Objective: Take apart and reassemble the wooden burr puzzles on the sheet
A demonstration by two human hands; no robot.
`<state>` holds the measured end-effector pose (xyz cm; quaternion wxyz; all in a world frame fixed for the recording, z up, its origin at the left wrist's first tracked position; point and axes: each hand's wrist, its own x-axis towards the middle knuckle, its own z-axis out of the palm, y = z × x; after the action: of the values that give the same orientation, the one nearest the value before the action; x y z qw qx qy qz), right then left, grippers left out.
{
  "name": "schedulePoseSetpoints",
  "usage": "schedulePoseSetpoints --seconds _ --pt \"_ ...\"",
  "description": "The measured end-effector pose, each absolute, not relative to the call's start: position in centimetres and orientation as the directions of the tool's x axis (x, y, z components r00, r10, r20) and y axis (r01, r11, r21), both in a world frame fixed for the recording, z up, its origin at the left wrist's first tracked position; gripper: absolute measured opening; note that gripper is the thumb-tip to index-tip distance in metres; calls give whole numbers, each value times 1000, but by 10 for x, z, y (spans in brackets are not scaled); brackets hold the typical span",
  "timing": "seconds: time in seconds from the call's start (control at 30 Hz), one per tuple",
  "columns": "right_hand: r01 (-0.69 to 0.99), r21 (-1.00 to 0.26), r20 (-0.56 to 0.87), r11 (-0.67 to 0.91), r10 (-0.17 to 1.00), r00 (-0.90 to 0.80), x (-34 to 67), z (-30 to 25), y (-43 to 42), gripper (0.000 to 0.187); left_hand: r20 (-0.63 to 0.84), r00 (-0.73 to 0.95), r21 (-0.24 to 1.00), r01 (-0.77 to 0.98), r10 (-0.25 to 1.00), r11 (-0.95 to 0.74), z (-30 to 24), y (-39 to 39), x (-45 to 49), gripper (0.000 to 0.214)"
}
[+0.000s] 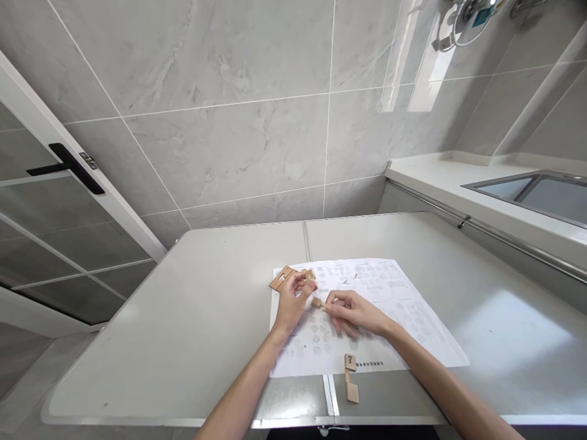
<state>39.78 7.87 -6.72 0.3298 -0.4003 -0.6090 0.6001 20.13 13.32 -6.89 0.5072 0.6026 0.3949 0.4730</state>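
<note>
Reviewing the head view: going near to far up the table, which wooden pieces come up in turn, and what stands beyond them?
Wooden piece marked 3 → wooden piece in the grip of the right hand → slotted wooden piece at the left hand → tiled wall.

And there on the left stands a white-framed glazed door (114, 205), black lever handle (76, 168) showing; marbled grey wall tiles (229, 146) behind; right, a sink (550, 198) sits in a white countertop (426, 168)!
</note>
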Motion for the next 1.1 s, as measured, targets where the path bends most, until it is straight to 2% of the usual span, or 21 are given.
schedulePoseSetpoints --seconds 0.07,0.17,0.37,0.47,0.63,0.7,0.8,0.93,1.0,1.1 --pt "44 -974 -184 -221 665 -724 407 -61 77 38 168 235 986 -22 957 -168 -68 134 201 42" --pt "109 -932 -248 -345 389 -887 416 -52 75 40 161 236 987 -26 958 -159 -69 134 201 40" --pt "203 -899 -293 -387 188 -938 410 -51 77 46 146 238 989 -24 960 -144 -69 133 201 37" --pt "195 -886 -278 -420 144 -950 407 -61 80 43 138 248 990 -28 959 -135 -68 132 201 37" --pt "151 -883 -244 -444 160 -956 410 -71 82 38 131 262 991 -20 956 -130 -68 132 202 39" --pt "95 -893 -213 -441 226 -951 413 -72 83 37 132 250 990 10 959 -139 -67 133 202 39" --pt "-35 -910 -162 -414 432 -887 415 -75 84 37 194 176 958 179 965 -225 -66 134 199 39" --pt "-153 -919 -189 -364 746 -639 414 -76 87 36 387 125 789 467 913 -399 -63 138 193 39" --pt "-185 -918 -224 -350 845 -487 414 -76 90 35 432 131 724 539 893 -429 -63 140 191 39" --pt "-265 -903 -250 -339 914 -319 415 -78 93 31 461 168 659 593 871 -463 -65 142 189 39"
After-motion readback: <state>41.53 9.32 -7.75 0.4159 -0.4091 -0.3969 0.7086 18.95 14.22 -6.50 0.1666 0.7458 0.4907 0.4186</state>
